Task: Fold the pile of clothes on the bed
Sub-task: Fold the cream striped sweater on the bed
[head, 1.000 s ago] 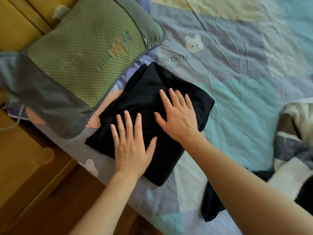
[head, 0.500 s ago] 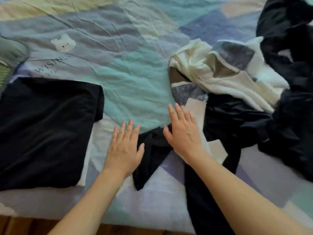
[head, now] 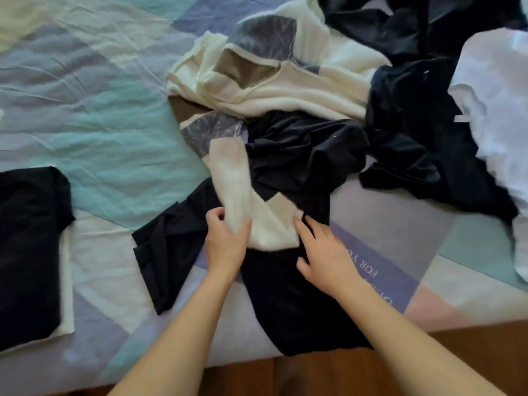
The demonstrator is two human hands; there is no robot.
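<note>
A cream sweater (head: 285, 78) with grey and brown patches lies crumpled in the middle of the bed, one sleeve reaching toward me. My left hand (head: 225, 241) pinches the end of that cream sleeve (head: 234, 178). My right hand (head: 325, 252) rests with fingers reaching to the cream fabric's edge beside it. Under the sleeve lies a loose black garment (head: 294, 295) hanging over the bed's near edge. A folded black garment (head: 28, 247) sits flat at the left.
More dark clothes (head: 414, 132) and a white garment (head: 497, 115) are heaped at the right. The patchwork bedsheet (head: 100, 124) spreads to the upper left. A wooden floor (head: 471, 352) shows below the bed's edge.
The view swung right from the folded black garment to the pile. Both hands left the folded garment, crossed the sheet, and my left hand took hold of the cream sleeve.
</note>
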